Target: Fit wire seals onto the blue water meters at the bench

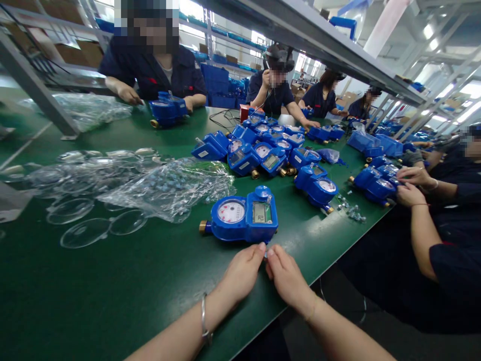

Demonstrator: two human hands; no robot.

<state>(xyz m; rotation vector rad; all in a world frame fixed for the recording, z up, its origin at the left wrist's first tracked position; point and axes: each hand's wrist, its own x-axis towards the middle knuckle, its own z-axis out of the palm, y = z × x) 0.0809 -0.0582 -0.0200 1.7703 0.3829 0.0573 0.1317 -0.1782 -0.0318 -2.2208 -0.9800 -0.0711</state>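
Observation:
A blue water meter [244,215] lies on the green table just beyond my hands, its white round dial at left and a small grey display at right. A brass threaded end sticks out on its left side. My left hand [240,273] is closed in a pinch close to the meter's near right corner. Opposite it, my right hand [287,278] is pinched too, fingertips almost meeting the left ones. Between them shows a small pale-blue piece [266,254], mostly hidden by the fingers, so its exact kind cannot be made out.
A clear plastic bag [180,188] of small pale-blue pieces lies left of the meter, beside several clear round covers [84,233]. Many blue meters [259,145] crowd the table behind. Small loose pieces [353,211] lie at right, near a co-worker's hands [413,185]. A shelf [319,47] hangs overhead.

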